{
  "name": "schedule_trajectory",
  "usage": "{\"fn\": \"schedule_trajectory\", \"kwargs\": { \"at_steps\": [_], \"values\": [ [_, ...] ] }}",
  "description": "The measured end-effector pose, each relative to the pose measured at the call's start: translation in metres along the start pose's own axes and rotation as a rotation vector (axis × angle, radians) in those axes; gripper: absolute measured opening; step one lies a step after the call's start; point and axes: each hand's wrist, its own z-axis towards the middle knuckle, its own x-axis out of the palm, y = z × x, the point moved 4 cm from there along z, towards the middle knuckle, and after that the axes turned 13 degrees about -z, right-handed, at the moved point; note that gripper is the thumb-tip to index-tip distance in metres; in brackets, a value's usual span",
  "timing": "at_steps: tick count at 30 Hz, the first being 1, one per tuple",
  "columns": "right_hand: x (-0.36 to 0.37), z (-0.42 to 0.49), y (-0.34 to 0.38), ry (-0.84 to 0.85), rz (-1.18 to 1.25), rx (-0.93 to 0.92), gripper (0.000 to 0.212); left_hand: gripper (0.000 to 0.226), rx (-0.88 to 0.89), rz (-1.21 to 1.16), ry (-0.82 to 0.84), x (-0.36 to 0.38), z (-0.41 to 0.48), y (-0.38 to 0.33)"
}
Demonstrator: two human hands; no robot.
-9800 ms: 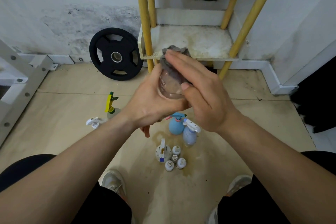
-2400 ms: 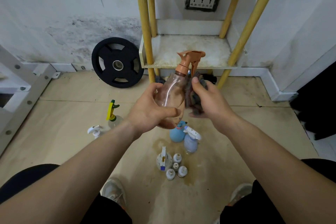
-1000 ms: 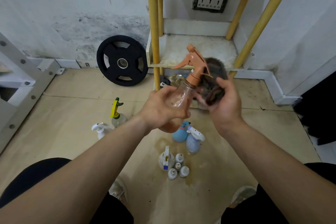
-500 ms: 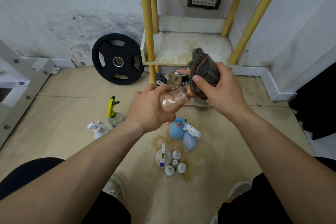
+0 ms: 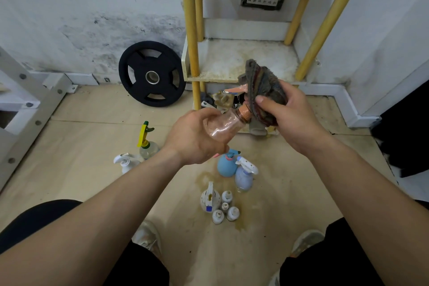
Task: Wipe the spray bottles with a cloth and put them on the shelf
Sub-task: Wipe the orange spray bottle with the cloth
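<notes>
Head view: the left hand [image 5: 197,137] grips the bottle [image 5: 222,124] round its belly, base in the palm. The bottle is clear, pink-tinted plastic, smooth and rounded. It lies nearly level, with its long axis running left to right and its neck toward the right hand [image 5: 285,118]. That hand clutches a bunched, coarse grey cloth [image 5: 262,90] over the spray head, and only an orange tip [image 5: 234,89] pokes out. The shelf [image 5: 232,60], a stained white board on yellow posts, lies straight beyond both hands, its front edge nearest the right one. To shelve the bottle it must be turned upright first. More bottles [image 5: 242,176] stand below on the floor [image 5: 92,146].
</notes>
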Motion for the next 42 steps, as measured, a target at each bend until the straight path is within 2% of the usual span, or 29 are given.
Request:
{"fn": "schedule_trajectory", "kwargs": {
  "at_steps": [2, 4, 10, 14, 18, 21, 24, 26, 28, 30, 32, 35, 39, 42],
  "values": [
    [-0.002, 0.001, -0.002, -0.145, 0.002, 0.036, 0.01, 0.07, -0.042, -0.15, 0.001, -0.001, 0.001, 0.001],
    [-0.003, -0.002, -0.005, -0.22, 0.071, 0.113, 0.012, 0.068, -0.069, -0.27, -0.012, -0.003, 0.003, 0.0],
    [0.011, -0.009, 0.006, -0.187, 0.229, 0.068, 0.023, 0.07, -0.054, -0.281, 0.003, 0.001, 0.001, -0.007],
    [0.015, -0.008, 0.008, -0.243, 0.067, 0.032, 0.018, 0.069, -0.03, -0.248, 0.018, 0.009, -0.003, -0.01],
    [0.011, -0.009, 0.01, -0.325, -0.035, -0.018, 0.027, 0.069, -0.061, -0.33, 0.008, 0.009, -0.002, -0.01],
    [0.018, -0.015, 0.007, -0.266, -0.183, -0.078, 0.028, 0.069, -0.07, -0.362, 0.013, 0.006, -0.001, -0.006],
    [0.022, -0.014, -0.003, -0.216, -0.237, -0.048, 0.029, 0.069, -0.104, -0.39, 0.02, 0.004, -0.003, -0.001],
    [0.022, -0.015, -0.007, -0.232, -0.164, -0.004, 0.039, 0.064, -0.116, -0.412, 0.04, 0.005, -0.004, 0.002],
    [0.02, -0.017, -0.007, -0.315, -0.057, 0.049, 0.049, 0.048, -0.149, -0.525, 0.061, 0.005, -0.005, 0.0],
    [0.019, -0.019, -0.005, -0.386, -0.007, 0.074, 0.047, 0.044, -0.161, -0.598, 0.072, 0.004, -0.004, -0.001],
    [0.025, -0.02, -0.002, -0.315, -0.016, 0.059, 0.038, 0.055, -0.14, -0.58, 0.055, 0.005, -0.002, -0.003],
    [0.042, -0.025, -0.004, -0.13, -0.12, 0.003, 0.022, 0.056, -0.106, -0.519, 0.053, 0.014, -0.005, -0.007],
    [0.042, -0.025, -0.006, -0.151, -0.151, -0.028, 0.017, 0.052, -0.068, -0.481, 0.087, 0.022, -0.008, -0.011],
    [0.039, -0.019, -0.012, -0.13, -0.169, 0.002, 0.023, 0.048, -0.102, -0.545, 0.086, 0.022, -0.01, -0.008]
  ]
}}
